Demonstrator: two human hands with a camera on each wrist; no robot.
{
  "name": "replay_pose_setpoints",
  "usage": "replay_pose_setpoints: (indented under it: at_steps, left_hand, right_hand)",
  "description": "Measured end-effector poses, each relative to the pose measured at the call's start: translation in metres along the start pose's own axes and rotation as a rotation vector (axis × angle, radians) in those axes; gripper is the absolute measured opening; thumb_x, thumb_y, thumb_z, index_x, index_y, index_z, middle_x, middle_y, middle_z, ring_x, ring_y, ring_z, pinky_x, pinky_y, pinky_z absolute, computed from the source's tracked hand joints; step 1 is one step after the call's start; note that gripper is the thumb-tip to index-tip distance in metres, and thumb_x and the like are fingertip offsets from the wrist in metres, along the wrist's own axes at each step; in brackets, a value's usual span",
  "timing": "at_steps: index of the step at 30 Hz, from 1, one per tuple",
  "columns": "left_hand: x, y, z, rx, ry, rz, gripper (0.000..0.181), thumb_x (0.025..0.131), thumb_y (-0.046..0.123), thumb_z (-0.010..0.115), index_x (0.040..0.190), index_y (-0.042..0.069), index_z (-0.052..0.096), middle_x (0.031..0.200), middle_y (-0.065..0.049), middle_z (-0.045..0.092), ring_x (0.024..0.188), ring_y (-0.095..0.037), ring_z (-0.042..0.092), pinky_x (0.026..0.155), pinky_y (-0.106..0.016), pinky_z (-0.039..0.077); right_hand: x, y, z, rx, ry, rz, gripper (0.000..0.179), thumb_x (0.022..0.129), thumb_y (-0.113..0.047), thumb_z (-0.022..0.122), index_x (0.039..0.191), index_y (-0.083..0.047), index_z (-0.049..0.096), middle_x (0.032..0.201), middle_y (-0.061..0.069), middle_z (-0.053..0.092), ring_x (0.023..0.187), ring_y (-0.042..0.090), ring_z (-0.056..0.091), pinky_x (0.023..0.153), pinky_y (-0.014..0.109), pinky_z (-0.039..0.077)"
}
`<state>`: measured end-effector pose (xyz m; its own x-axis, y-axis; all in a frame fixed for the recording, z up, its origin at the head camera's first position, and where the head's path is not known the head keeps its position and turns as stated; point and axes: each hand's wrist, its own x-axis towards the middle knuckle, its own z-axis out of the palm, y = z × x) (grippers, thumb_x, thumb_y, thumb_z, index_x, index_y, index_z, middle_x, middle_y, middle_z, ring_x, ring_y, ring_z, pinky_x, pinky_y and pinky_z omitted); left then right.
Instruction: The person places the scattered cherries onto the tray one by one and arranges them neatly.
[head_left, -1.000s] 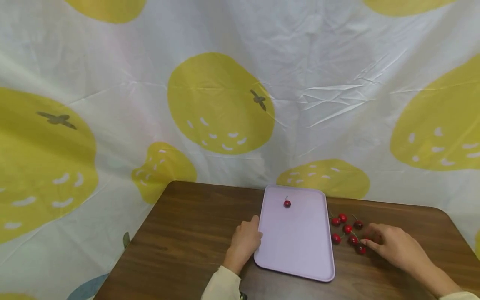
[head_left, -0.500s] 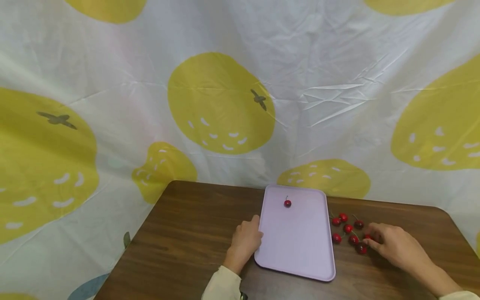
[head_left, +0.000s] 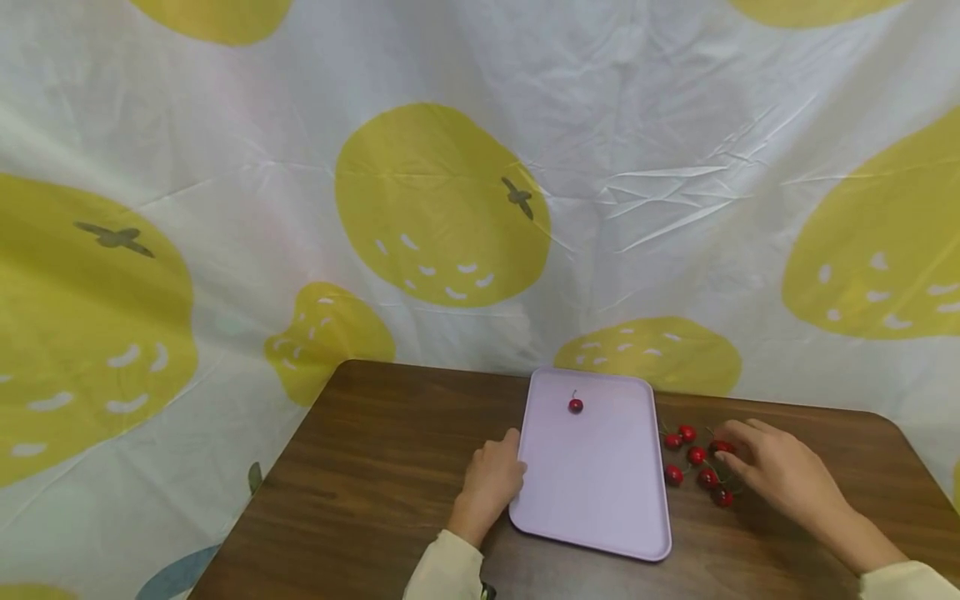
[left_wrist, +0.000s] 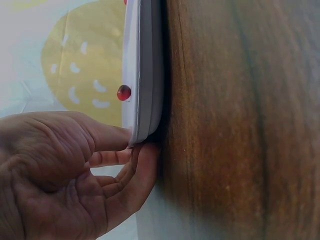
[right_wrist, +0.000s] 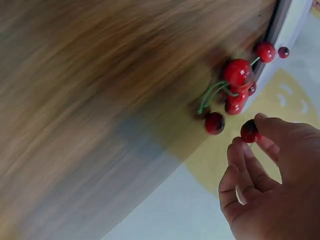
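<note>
A pale purple tray lies on the table with one red cherry near its far end. My left hand holds the tray's left edge; in the left wrist view the thumb is on the rim and the fingers curl at the underside. Right of the tray, my right hand pinches a dark red cherry between thumb and fingertips, seen best in the right wrist view. Several loose cherries with green stems lie between that hand and the tray.
The brown wooden table reaches back to a white curtain printed with large yellow fruit. Its rounded far corners show at left and right. The loose cherries sit close to the tray's right edge.
My right hand has shifted away from me and slightly left, with the cherry from the right side of the group in its fingers. The left hand and tray stay put.
</note>
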<state>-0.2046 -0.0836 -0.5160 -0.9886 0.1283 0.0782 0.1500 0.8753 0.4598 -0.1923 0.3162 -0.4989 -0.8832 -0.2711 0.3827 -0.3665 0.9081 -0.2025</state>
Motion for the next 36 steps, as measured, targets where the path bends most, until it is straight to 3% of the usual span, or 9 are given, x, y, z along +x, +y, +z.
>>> replay_pose_setpoints:
  at_steps: [4,18,23,27,36]
  left_hand:
    - [0.001,-0.001,0.001,0.001,0.008,-0.001,0.021,0.094,0.012,0.076,0.104,0.007,0.058,0.093,-0.025,0.076,0.078,-0.044,0.073,0.060,-0.051,0.054]
    - [0.004,-0.002,-0.002,0.019,0.006,-0.019,0.023,0.095,0.015,0.076,0.107,0.008,0.059,0.095,-0.024,0.076,0.080,-0.042,0.074,0.061,-0.050,0.054]
    - [0.002,-0.003,-0.001,0.010,0.002,-0.024,0.022,0.095,0.015,0.076,0.106,0.008,0.058,0.094,-0.024,0.076,0.078,-0.042,0.073,0.060,-0.049,0.054]
    - [0.001,-0.003,0.000,0.009,0.000,-0.038,0.022,0.095,0.016,0.076,0.107,0.009,0.059,0.097,-0.024,0.076,0.080,-0.043,0.073,0.062,-0.050,0.054]
    - [-0.001,-0.001,0.002,0.022,0.016,-0.009,0.023,0.094,0.015,0.077,0.106,0.009,0.058,0.093,-0.024,0.076,0.078,-0.043,0.073,0.059,-0.049,0.054]
  right_hand:
    - [0.012,-0.011,0.007,0.018,0.048,-0.045,0.027,0.085,-0.022,0.088,0.109,-0.023,0.075,0.098,-0.005,0.076,0.077,0.010,0.068,0.062,0.037,0.053]
    - [0.050,-0.053,0.036,0.049,0.061,-0.086,0.032,0.083,-0.011,0.087,0.110,-0.025,0.078,0.101,-0.002,0.078,0.082,0.018,0.073,0.066,0.044,0.056]
    - [0.066,-0.062,0.049,0.073,0.010,-0.057,0.031,0.085,-0.009,0.086,0.111,-0.024,0.077,0.099,-0.001,0.078,0.078,0.015,0.069,0.064,0.041,0.054]
    - [0.081,-0.068,0.059,0.080,-0.022,-0.055,0.027,0.087,-0.010,0.084,0.111,-0.022,0.078,0.102,0.002,0.080,0.085,0.021,0.075,0.067,0.043,0.057]
    - [0.106,-0.071,0.072,0.126,-0.104,-0.148,0.021,0.089,-0.004,0.082,0.106,-0.015,0.078,0.098,0.004,0.080,0.088,0.025,0.075,0.076,0.045,0.060]
